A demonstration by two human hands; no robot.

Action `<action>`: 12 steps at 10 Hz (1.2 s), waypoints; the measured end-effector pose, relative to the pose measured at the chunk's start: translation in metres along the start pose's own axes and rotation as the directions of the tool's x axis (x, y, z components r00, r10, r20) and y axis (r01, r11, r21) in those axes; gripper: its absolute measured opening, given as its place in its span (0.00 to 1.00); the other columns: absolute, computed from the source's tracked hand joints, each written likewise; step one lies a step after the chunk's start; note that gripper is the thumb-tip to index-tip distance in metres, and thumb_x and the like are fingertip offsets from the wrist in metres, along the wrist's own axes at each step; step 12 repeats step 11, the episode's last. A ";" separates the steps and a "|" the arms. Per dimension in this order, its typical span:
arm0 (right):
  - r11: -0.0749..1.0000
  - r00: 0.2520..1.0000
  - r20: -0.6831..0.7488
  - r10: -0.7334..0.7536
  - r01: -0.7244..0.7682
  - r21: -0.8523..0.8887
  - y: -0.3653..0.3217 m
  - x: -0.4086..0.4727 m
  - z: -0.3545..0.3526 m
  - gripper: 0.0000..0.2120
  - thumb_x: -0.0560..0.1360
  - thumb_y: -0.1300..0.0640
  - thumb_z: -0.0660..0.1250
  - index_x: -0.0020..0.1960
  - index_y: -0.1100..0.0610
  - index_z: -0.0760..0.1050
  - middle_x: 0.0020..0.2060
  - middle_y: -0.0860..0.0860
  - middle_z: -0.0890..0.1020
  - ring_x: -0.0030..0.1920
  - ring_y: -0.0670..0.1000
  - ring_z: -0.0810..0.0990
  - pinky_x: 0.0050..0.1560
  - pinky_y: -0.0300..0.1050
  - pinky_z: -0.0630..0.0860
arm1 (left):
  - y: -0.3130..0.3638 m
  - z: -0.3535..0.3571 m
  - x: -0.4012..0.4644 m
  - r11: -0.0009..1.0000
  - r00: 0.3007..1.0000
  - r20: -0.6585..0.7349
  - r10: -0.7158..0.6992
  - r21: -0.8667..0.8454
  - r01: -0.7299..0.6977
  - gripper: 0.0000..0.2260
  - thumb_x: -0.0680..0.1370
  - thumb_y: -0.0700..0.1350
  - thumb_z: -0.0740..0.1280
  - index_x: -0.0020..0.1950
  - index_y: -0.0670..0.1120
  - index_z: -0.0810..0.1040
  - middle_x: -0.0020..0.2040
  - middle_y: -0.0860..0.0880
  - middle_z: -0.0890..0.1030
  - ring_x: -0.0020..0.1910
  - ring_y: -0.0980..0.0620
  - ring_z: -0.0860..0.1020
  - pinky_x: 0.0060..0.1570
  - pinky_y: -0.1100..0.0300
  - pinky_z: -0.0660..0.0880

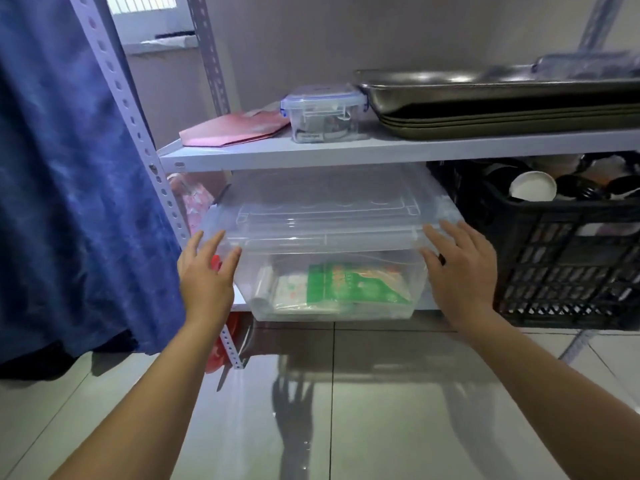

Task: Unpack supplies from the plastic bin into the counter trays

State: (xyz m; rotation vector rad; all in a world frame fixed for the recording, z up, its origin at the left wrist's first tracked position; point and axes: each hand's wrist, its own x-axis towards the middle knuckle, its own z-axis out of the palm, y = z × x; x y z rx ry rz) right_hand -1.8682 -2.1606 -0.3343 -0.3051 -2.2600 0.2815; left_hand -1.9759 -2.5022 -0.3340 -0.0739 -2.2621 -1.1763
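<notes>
- Clear plastic lidded bin (pixel 332 244) is sitting on the lower shelf (pixel 427 301) of the grey metal rack, its front hanging out past the shelf's front edge, lid still on.
- my left hand (pixel 204 275) is spread flat against the bin's left front corner, fingers open, thumb up by the lid rim, not really clamped on anything.
- my right hand (pixel 460 268) is doing the same on the right front corner, fingers splayed, palm against the side.
- through the front wall I can see a green printed packet (pixel 349 284), a pale packet beside it and a white roll at the left end.
- black slatted plastic crate (pixel 568 261) full of cups sits just beside the bin on the right.
- upper shelf (pixel 346 150): small clear clip-lid box (pixel 323 114), pink folder (pixel 235 128) toward the left edge, stacked steel trays (pixel 502 105) on the right.
- blue curtain (pixel 69 168) hangs left of the rack.
</notes>
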 end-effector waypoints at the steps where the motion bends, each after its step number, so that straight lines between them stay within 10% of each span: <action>1: 1.000 0.998 0.054 0.011 -0.009 -0.023 0.001 0.017 0.008 0.17 0.79 0.57 0.67 0.67 0.56 0.77 0.67 0.59 0.77 0.70 0.61 0.71 0.67 0.62 0.69 | 0.002 0.010 0.013 0.998 0.999 -0.009 0.052 0.032 -0.052 0.18 0.79 0.51 0.68 0.69 0.51 0.77 0.74 0.49 0.71 0.70 0.47 0.70 0.61 0.60 0.63; 3: 0.990 0.976 0.164 0.143 -0.142 -0.018 -0.005 0.045 0.015 0.19 0.82 0.56 0.60 0.72 0.54 0.70 0.74 0.53 0.70 0.74 0.56 0.65 0.70 0.59 0.64 | 0.005 0.018 0.021 0.995 0.996 -0.004 0.090 -0.041 -0.090 0.19 0.78 0.51 0.69 0.67 0.49 0.78 0.71 0.49 0.73 0.66 0.50 0.74 0.60 0.59 0.71; 4: 0.988 0.970 0.188 0.157 -0.154 -0.031 -0.011 0.047 0.013 0.19 0.82 0.55 0.60 0.72 0.54 0.70 0.73 0.53 0.70 0.74 0.56 0.66 0.70 0.58 0.65 | 0.008 0.019 0.038 0.996 0.996 0.021 0.089 -0.025 -0.089 0.18 0.78 0.50 0.70 0.67 0.49 0.79 0.71 0.49 0.73 0.46 0.72 0.71 0.57 0.68 0.66; 6: 0.986 0.950 0.263 0.169 -0.161 -0.051 -0.019 0.046 0.023 0.25 0.80 0.57 0.59 0.77 0.53 0.63 0.77 0.52 0.64 0.77 0.54 0.58 0.71 0.58 0.65 | 0.005 0.026 0.063 0.992 0.982 0.167 0.083 0.077 -0.097 0.19 0.81 0.48 0.65 0.72 0.48 0.74 0.76 0.46 0.67 0.73 0.43 0.68 0.71 0.46 0.66; 7: 0.980 0.927 0.339 0.160 -0.189 0.054 -0.011 0.044 0.025 0.32 0.77 0.59 0.63 0.79 0.50 0.57 0.79 0.49 0.56 0.79 0.52 0.49 0.72 0.56 0.64 | -0.008 0.030 0.062 0.970 0.941 0.316 0.119 0.167 -0.179 0.25 0.83 0.48 0.60 0.79 0.55 0.58 0.82 0.50 0.50 0.80 0.44 0.51 0.73 0.42 0.60; 9: 0.993 0.924 0.366 0.115 -0.117 -0.016 -0.008 0.043 0.024 0.34 0.77 0.55 0.65 0.79 0.50 0.54 0.80 0.50 0.55 0.79 0.54 0.49 0.69 0.60 0.66 | -0.017 0.029 0.065 0.873 0.897 0.435 0.074 0.406 -0.269 0.35 0.81 0.45 0.61 0.80 0.59 0.43 0.82 0.51 0.41 0.80 0.40 0.46 0.76 0.41 0.50; 12: 0.963 0.729 0.632 0.263 -0.154 -0.223 -0.031 0.030 -0.013 0.40 0.77 0.48 0.64 0.80 0.47 0.42 0.80 0.48 0.43 0.79 0.53 0.42 0.74 0.65 0.50 | 0.011 -0.014 0.047 0.862 0.819 0.574 -0.005 0.418 -0.288 0.41 0.77 0.50 0.66 0.80 0.58 0.40 0.81 0.48 0.40 0.79 0.40 0.41 0.77 0.42 0.48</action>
